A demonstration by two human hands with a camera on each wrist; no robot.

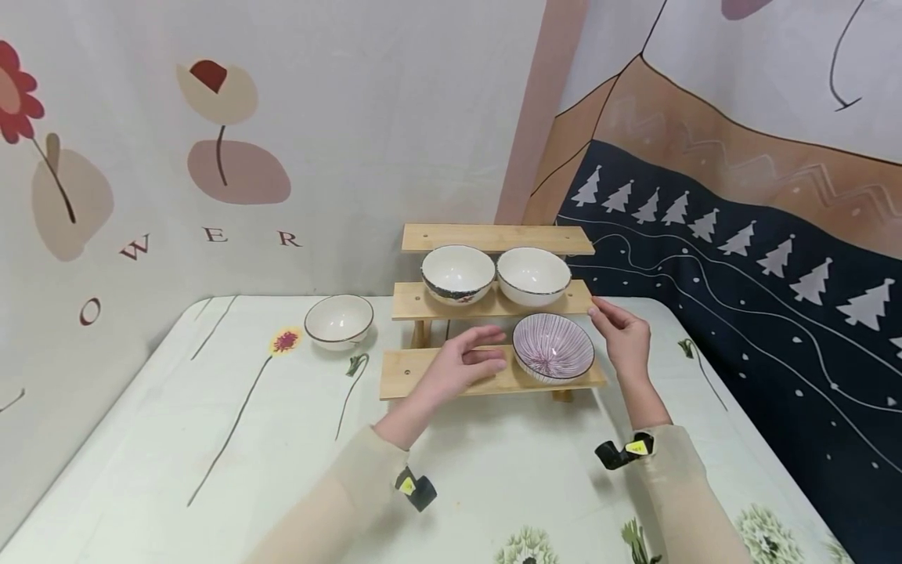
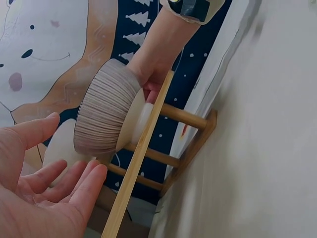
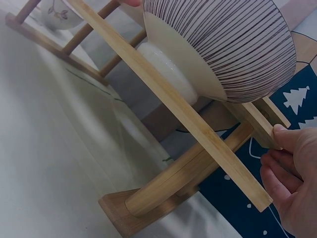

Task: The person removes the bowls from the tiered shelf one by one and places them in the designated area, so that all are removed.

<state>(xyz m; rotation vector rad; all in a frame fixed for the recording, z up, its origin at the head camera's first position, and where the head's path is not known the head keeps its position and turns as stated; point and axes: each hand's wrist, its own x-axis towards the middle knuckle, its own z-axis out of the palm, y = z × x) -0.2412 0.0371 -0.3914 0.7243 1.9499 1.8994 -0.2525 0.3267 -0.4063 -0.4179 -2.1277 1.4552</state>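
A wooden tiered rack (image 1: 416,368) carries bowls on its steps. On the lowest step sits a bowl with purple-brown stripes (image 1: 553,347); its ribbed outside shows large in the right wrist view. My left hand (image 1: 465,362) hovers just left of that bowl, fingers parted and apart from it, also visible as the left hand (image 2: 49,178) in its own wrist view. With thumb and fingers, my right hand (image 1: 623,337) pinches the right end of the middle step, as the right hand (image 3: 292,173) in the right wrist view shows.
Two white bowls, one dark-rimmed with a patterned side (image 1: 458,274) and one plainer (image 1: 533,276), stand on the middle step. Another white bowl (image 1: 339,322) rests on the flowered tablecloth (image 1: 268,486) left of the rack. Printed curtains (image 1: 352,141) hang behind.
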